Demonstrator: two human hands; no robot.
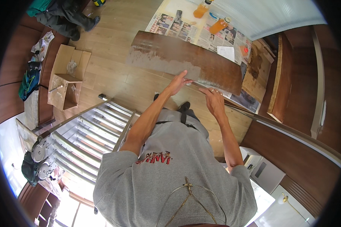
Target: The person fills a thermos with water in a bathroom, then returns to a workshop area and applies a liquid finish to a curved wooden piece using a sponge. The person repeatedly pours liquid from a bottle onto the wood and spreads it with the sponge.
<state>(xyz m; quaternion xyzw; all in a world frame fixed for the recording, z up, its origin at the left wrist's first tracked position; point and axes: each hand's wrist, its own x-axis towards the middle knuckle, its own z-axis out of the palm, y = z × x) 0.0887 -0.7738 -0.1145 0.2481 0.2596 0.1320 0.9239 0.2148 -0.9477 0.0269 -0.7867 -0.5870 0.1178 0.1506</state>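
Note:
A long brown board (216, 72) lies in front of me, with a dull grey patch along its near left part. My left hand (175, 85) is at the board's near edge, thumb stretched over the grey patch and fingers curled. A small pale bit shows by its fingertips, too small to name. To the right, my right hand (215, 101) is closed just off the near edge, forefinger pointing toward the left hand. Between the hands runs a thin dark strip; I cannot tell whether it is a tool or the board's edge.
Newspaper (170, 26) beneath the board bears two bottles of orange liquid (219, 25) and a white paper (226, 52). An aluminium ladder (91, 132) stands at left, near a cardboard box (66, 85). Another person's legs (70, 19) are far left. Wooden shelving (278, 75) borders the right.

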